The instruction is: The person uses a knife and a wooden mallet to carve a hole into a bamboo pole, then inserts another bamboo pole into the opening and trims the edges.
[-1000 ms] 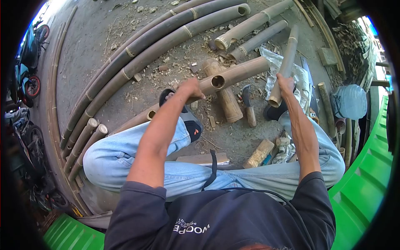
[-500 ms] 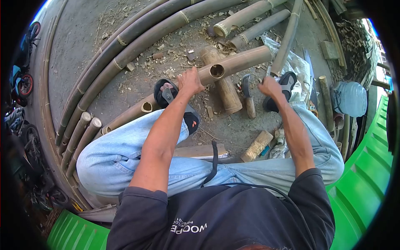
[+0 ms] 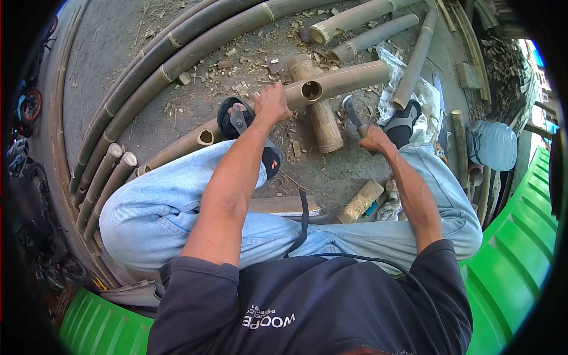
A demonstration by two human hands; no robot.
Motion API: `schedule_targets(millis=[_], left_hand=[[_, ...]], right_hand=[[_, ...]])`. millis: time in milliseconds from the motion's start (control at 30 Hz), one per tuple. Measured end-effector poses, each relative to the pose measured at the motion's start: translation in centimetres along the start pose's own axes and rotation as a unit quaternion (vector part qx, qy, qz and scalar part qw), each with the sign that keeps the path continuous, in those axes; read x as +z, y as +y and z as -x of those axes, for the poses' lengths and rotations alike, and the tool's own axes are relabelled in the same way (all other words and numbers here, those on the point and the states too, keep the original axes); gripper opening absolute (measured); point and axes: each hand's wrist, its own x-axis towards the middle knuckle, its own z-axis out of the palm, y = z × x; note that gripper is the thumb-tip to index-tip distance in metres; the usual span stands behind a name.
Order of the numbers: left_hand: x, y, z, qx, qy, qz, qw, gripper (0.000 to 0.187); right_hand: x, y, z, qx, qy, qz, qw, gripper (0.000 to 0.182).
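Observation:
A long bamboo pole (image 3: 349,81) with round holes cut in its upper side slants across the ground in front of me. It rests across a short thick bamboo piece (image 3: 324,127). My left hand (image 3: 272,103) grips the pole just left of one hole, beside my sandalled left foot (image 3: 234,118). My right hand (image 3: 377,140) is closed round the handle of a knife with a curved blade (image 3: 351,109), low over the ground between the short bamboo piece and my right foot (image 3: 404,123). Its fingers are partly hidden from above.
Long bamboo poles (image 3: 207,50) curve along the left. More cut bamboo (image 3: 378,36) lies at the back right. A saw (image 3: 439,106) lies near a plastic sheet (image 3: 423,100) and a water jug (image 3: 492,145). Wood chips litter the ground; a wood block (image 3: 360,202) lies close to my legs.
My right hand has moved down and left from beside the right foot and taken hold of the curved knife's handle. My left hand stays on the pole.

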Motion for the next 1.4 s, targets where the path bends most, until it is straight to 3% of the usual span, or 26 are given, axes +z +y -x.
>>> schedule_targets(millis=[100, 167, 367, 433, 500, 600, 667, 733, 800, 867, 1033, 1100, 1167, 1233, 1333, 1400], left_hand=[[0.4, -0.2, -0.3, 0.004, 0.006, -0.005, 1.0, 0.085], [0.5, -0.2, -0.3, 0.005, 0.009, -0.006, 1.0, 0.086], [0.2, -0.2, -0.2, 0.01, 0.011, -0.003, 1.0, 0.088], [0.4, -0.2, -0.2, 0.005, -0.001, -0.003, 1.0, 0.087], [1.1, -0.7, -1.0, 0.009, 0.001, -0.008, 1.0, 0.092], [-1.6, -0.6, -1.2, 0.034, -0.087, 0.036, 0.995, 0.103], [-1.2, -1.0, -3.3, 0.062, -0.105, 0.093, 0.988, 0.109], [-1.6, -1.1, -3.8, 0.117, -0.16, 0.18, 0.963, 0.132], [-1.2, -0.5, -4.0, 0.1, -0.16, 0.185, 0.964, 0.13], [-1.2, 0.4, -4.6, 0.083, -0.154, 0.195, 0.965, 0.129], [-0.2, 1.1, -5.0, 0.084, -0.111, 0.185, 0.973, 0.13], [-0.8, 1.5, -4.9, 0.068, -0.127, 0.159, 0.977, 0.127], [-1.3, 1.6, -4.3, 0.05, -0.143, 0.131, 0.98, 0.125], [-1.5, 2.0, -3.4, 0.052, -0.081, 0.139, 0.986, 0.123], [-1.4, 2.1, -3.3, 0.043, -0.074, 0.132, 0.988, 0.121], [-1.1, 2.0, -3.5, 0.037, -0.081, 0.134, 0.987, 0.12]], right_hand=[[-3.1, 0.0, 2.4, 0.001, 0.052, -0.035, 0.998, 0.068], [-4.6, 0.3, 3.5, -0.049, 0.089, -0.037, 0.994, 0.066], [-10.8, -2.0, 10.4, -0.05, 0.072, -0.029, 0.996, 0.061], [-11.5, -2.5, 12.8, -0.024, 0.019, -0.093, 0.995, 0.059], [-12.3, -4.7, 15.6, -0.001, 0.027, -0.164, 0.986, 0.056], [-10.6, -7.4, 16.9, 0.014, 0.06, -0.286, 0.956, 0.058], [-9.2, -9.7, 16.6, 0.002, 0.107, -0.404, 0.908, 0.064], [-8.9, -12.3, 15.7, -0.008, 0.1, -0.413, 0.905, 0.067], [-7.4, -14.1, 14.4, -0.014, 0.093, -0.425, 0.9, 0.069], [-5.3, -15.4, 12.3, -0.066, 0.156, -0.367, 0.915, 0.069], [-3.6, -17.7, 11.5, -0.069, 0.158, -0.364, 0.915, 0.067], [-2.9, -18.0, 11.0, -0.117, 0.241, -0.337, 0.902, 0.066], [-3.4, -17.3, 11.1, -0.117, 0.213, -0.338, 0.909, 0.066], [-4.8, -16.2, 11.0, -0.119, 0.189, -0.334, 0.916, 0.065], [-6.9, -14.9, 10.4, -0.116, 0.117, -0.348, 0.923, 0.065], [-10.2, -14.6, 10.5, -0.105, 0.015, -0.287, 0.952, 0.065]])
